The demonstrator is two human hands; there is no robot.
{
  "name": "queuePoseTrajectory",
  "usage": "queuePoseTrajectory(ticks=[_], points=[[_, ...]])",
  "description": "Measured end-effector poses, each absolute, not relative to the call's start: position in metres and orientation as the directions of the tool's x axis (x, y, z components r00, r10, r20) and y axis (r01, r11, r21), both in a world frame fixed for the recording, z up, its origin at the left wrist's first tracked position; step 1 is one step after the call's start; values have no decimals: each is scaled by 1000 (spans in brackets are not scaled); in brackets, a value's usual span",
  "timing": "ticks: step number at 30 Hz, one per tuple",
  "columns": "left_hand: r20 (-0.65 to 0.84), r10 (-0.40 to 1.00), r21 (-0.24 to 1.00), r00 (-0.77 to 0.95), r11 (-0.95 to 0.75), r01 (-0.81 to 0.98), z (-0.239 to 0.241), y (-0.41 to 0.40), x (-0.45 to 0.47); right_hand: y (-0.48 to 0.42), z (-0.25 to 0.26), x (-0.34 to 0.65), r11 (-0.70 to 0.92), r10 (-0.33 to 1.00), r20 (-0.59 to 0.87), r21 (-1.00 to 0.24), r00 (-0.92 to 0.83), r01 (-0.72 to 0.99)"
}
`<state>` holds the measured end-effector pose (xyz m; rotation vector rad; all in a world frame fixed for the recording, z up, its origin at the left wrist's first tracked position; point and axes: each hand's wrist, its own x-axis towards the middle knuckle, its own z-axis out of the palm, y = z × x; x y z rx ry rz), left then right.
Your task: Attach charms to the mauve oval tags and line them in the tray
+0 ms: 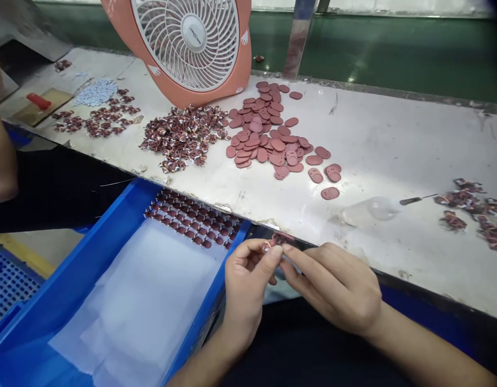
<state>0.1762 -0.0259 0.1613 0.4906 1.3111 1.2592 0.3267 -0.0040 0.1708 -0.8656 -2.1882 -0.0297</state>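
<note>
We pinch a small dark-red wired part between left hand and right hand. A blue plastic crate stands just left; flat red oval pieces lie far on the table.

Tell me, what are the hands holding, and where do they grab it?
Both hands pinch one small reddish piece: left hand and right hand grip it with fingertips at its edges. Which exact part cannot be told.

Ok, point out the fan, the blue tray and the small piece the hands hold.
fan (pixel 194 35), head view, centre hub of the grille.
blue tray (pixel 111 215), head view, left wall.
small piece (pixel 271 244), head view, part between the fingertips.
</note>
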Motion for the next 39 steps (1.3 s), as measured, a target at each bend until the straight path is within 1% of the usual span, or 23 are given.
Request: queuePoseTrajectory(ticks=[2,4,5,6,7,10,12,16,20,26,34,39], points=[[-434,843,880,-319,321,-350,154,-26,160,-9,177,328,810,534,662,-224,-525,542],[-386,787,922,-480,351,-165,140,-28,133,-15,184,333,844,508,641,-234,-576,483],[-342,753,917,-562,397,-27,131,-30,117,-18,186,337,849,508,627,-250,-591,465],[-299,731,871,-613,471,138,120,-32,100,-20,186,341,848,517,611,-271,-599,455],[-290,714,832,-637,517,202,108,-33,83,-22,186,346,841,532,598,-290,-600,456],[-291,705,715,-646,609,343,75,-38,44,-24,176,358,815,569,587,-305,-576,493],[-317,712,606,-626,660,444,57,-40,32,-24,169,365,796,588,589,-298,-554,527],[-375,724,403,-578,689,602,36,-39,28,-24,162,371,762,618,599,-298,-509,575],[-415,733,286,-540,668,687,29,-34,28,-23,161,373,748,629,614,-312,-476,586],[-446,732,206,-515,643,737,23,-31,24,-25,159,375,730,645,606,-311,-465,608],[-447,746,181,-493,616,767,15,-30,25,-24,159,377,731,642,605,-300,-470,613],[-400,776,196,-487,592,782,22,-30,24,-25,157,383,689,672,614,-315,-413,652]])
